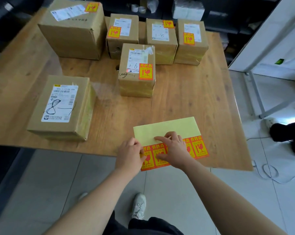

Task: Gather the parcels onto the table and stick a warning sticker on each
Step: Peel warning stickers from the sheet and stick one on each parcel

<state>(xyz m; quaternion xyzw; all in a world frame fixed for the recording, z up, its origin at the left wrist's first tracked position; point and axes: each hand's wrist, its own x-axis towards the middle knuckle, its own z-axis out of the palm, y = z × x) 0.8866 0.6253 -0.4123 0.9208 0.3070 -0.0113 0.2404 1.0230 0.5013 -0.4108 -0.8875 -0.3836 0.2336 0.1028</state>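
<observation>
— The broad tan wooden table (185, 92) shows plain grain and dark knots under a dull satin finish.
— The brown rectangular cardboard parcels (36, 102) look matt and faintly fibrous. The yellowish clear plastic tape (136, 90) round the middle one is shiny and wrinkled.
— The white rectangular paper shipping label (60, 103) on the near-left one is smooth, marked with black pen ink.
— The pale yellow backing sheet (165, 128) looks like smooth, waxy paper, and the orange-and-yellow rectangular stickers (200, 147) on it are flat printed paper.
— The grey square floor tiles (168, 192) are glossy and catch light. The pale grey frame leg (255, 92) looks like painted metal.
</observation>
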